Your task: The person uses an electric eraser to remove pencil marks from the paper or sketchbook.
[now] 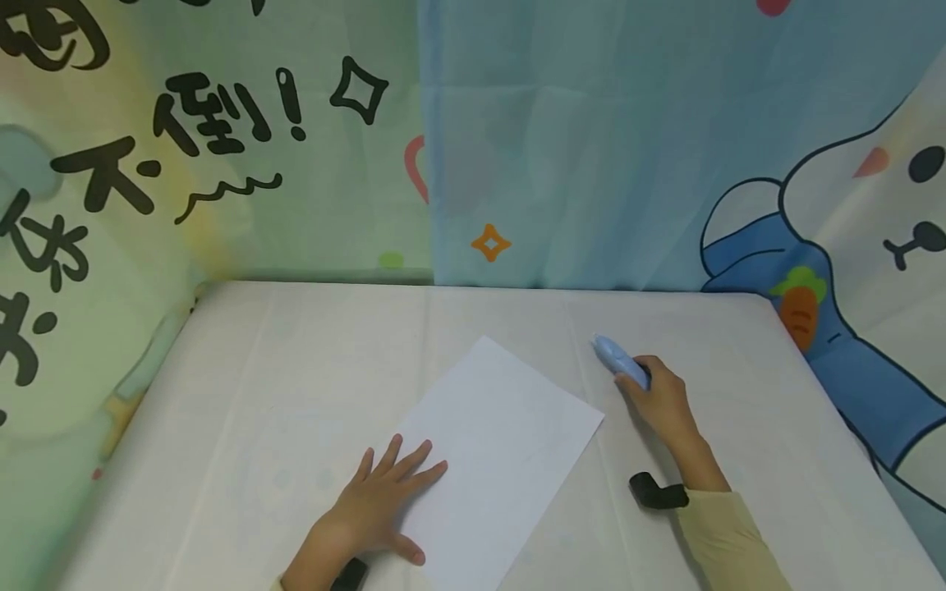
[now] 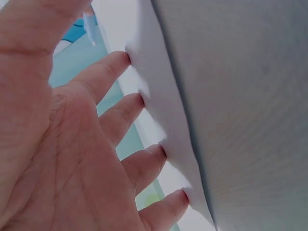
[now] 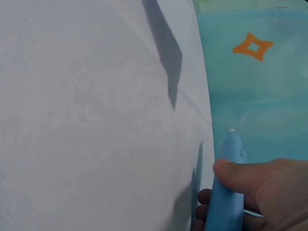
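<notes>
A sheet of white paper (image 1: 502, 435) lies turned at an angle on the white-covered table. My left hand (image 1: 377, 501), fingers spread, rests its fingertips along the paper's left edge; the left wrist view shows those fingertips (image 2: 156, 151) touching the sheet. To the right of the paper, my right hand (image 1: 661, 402) grips a thick light-blue pen-shaped tool (image 1: 617, 357). Its narrow, pale-tipped end points away from me. The right wrist view has the thumb (image 3: 236, 174) laid over the tool and the other fingers curled behind it, partly hidden.
The white tablecloth (image 1: 296, 369) runs back to a printed curtain (image 1: 562, 164) behind the table. Another curtain with black lettering (image 1: 111, 176) hangs at the left. A black wrist device (image 1: 658, 492) sits by the right sleeve, another dark one (image 1: 349, 574) under the left wrist.
</notes>
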Demonstrator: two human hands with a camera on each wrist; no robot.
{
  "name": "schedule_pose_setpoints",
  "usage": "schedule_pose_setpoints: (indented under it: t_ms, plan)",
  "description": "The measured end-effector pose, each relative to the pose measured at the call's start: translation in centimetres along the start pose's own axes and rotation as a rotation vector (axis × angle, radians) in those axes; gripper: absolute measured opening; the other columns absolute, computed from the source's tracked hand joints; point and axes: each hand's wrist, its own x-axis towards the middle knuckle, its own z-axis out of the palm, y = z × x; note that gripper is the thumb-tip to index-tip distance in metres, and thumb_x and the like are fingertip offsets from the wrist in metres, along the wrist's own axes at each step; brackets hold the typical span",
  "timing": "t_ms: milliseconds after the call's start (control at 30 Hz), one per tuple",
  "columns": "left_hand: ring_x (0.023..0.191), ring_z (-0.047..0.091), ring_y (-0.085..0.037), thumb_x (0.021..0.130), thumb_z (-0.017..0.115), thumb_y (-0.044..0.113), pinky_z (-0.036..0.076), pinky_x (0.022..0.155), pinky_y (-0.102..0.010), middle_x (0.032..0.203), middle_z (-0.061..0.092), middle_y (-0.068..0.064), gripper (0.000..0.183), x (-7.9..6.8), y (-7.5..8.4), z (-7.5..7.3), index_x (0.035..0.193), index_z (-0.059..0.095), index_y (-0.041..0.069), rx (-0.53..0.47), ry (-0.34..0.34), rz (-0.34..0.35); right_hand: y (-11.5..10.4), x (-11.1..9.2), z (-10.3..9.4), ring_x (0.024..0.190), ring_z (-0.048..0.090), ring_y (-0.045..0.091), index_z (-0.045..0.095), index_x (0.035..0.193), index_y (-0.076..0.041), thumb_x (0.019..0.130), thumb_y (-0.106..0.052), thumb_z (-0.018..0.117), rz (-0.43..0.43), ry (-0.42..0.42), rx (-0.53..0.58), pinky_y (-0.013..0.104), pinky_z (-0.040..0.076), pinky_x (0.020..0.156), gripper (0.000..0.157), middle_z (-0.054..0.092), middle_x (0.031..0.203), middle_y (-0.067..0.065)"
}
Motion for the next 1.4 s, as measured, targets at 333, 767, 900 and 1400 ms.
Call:
schedule_pose_setpoints:
  t_ms: [333,767,900,1400]
  plan:
    - [0.146,0.015,-0.044,0.057,0.087,0.046,0.014,0.112,-0.068,0.159,0.028,-0.008,0.106,-0.1,0.0,-0.1,0.149,0.041,0.021,0.008,0.0,-0.012,-0.2,-0.4,0.2,0.113,0.052,0.051,0.049,0.126,0.015,0.094,-0.013,0.065,0.007,0.049,0.064,0.062,0.042,0.094,0.047,0.054,0.121,0.039]
    - [0.147,0.012,-0.043,0.059,0.086,0.046,0.014,0.112,-0.069,0.161,0.026,-0.007,0.106,0.6,-0.2,-0.1,0.15,0.038,0.022,0.007,-0.011,0.017,1.0,-1.5,0.0,0.071,0.057,-0.013,0.05,0.135,0.004,0.094,-0.039,0.063,0.244,0.153,0.355,0.005,0.048,0.067,0.062,0.057,0.122,0.02]
    - [0.147,0.012,-0.043,0.059,0.086,0.047,0.014,0.113,-0.069,0.161,0.026,-0.007,0.107,0.6,-0.2,0.0,0.15,0.038,0.022,0.002,-0.014,0.006,1.0,-1.4,0.0,0.073,0.059,-0.011,0.051,0.136,0.002,0.092,-0.039,0.065,0.308,0.197,0.432,0.006,0.049,0.069,0.062,0.059,0.112,0.003]
    - [0.147,0.012,-0.044,0.06,0.085,0.048,0.014,0.112,-0.069,0.161,0.025,-0.007,0.106,1.2,-0.1,0.1,0.151,0.038,0.022,0.005,-0.011,0.036,1.5,-2.6,-1.6,0.062,0.058,0.008,0.069,0.076,-0.004,0.085,0.006,0.069,0.444,0.211,1.368,0.015,0.052,0.058,0.013,0.063,0.07,0.001]
